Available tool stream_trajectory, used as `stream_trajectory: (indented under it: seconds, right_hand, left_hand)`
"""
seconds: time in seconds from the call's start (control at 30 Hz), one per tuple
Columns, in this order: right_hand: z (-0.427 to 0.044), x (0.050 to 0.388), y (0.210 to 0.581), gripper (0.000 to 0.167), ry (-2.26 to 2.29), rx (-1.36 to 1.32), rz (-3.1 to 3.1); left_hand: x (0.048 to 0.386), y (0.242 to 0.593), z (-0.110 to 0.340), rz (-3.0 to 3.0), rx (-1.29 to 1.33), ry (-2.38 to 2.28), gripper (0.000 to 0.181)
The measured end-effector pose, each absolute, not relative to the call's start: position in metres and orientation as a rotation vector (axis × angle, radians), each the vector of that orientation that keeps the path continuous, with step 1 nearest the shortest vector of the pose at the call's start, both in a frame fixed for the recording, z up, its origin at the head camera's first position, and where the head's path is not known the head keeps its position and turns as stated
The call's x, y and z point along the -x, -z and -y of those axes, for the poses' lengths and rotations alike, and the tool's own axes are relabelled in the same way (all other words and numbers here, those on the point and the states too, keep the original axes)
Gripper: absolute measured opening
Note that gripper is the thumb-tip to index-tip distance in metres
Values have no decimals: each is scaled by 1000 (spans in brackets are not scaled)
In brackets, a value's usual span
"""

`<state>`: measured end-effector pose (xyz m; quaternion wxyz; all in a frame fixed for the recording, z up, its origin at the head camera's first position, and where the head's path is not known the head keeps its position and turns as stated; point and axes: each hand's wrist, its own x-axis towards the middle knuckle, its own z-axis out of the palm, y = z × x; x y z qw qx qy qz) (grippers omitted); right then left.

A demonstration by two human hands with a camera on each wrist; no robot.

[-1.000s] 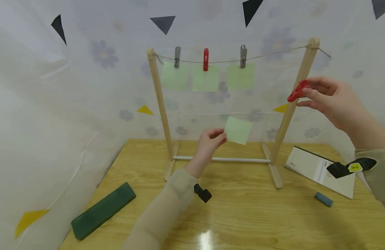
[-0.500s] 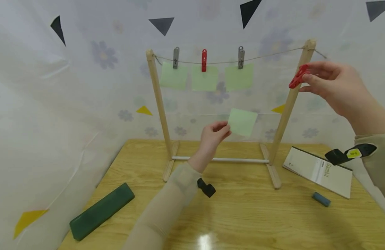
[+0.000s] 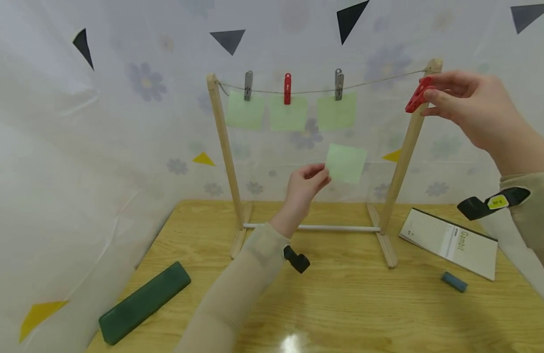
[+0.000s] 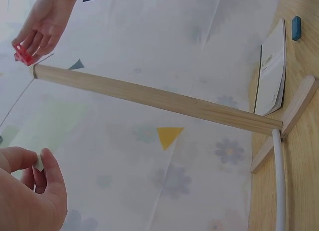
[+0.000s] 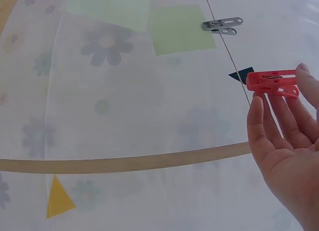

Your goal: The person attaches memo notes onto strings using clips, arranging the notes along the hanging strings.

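Note:
My left hand [image 3: 304,189] pinches a pale green paper square [image 3: 348,164] by its left edge, below the string and apart from it. Up at the right post, my right hand [image 3: 479,105] holds a red clothespin [image 3: 416,96] between thumb and fingers; the right wrist view shows this clothespin [image 5: 271,82] side-on close by the string. Three green squares hang along the string [image 3: 313,91]: one under a grey clothespin [image 3: 248,86], one under a red clothespin [image 3: 287,89], one under another grey clothespin [image 3: 339,85].
The string runs between two wooden posts [image 3: 228,152] joined low down by a white rod [image 3: 338,228]. A green case [image 3: 145,303] lies at the table's left. On the right are a notepad [image 3: 448,242] and a small blue block [image 3: 454,282]. A patterned sheet hangs behind.
Both hands have risen. The left hand has carried the paper square up and slightly right, and the right hand has lifted the red clothespin toward the top of the right post.

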<state>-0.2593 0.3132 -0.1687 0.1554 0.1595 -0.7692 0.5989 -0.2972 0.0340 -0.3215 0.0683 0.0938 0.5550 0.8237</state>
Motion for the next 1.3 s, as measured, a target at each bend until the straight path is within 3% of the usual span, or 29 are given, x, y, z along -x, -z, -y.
stream_trajectory:
  seconds: [0.17,0.67,1.3]
  right_hand:
    - [-313,262,162,33,-1766,-464,2164]
    - [-312,272,148,44,-1677,-429,2201]
    - [-289,282,123,34,-1806,-438,2138]
  left_hand:
    - [300,315,-40,-1633,-290,-2509,26]
    - [311,296,-63,-1562,-290,-2545,27]
    - [314,269,-94,-1405,-242,-2665,30]
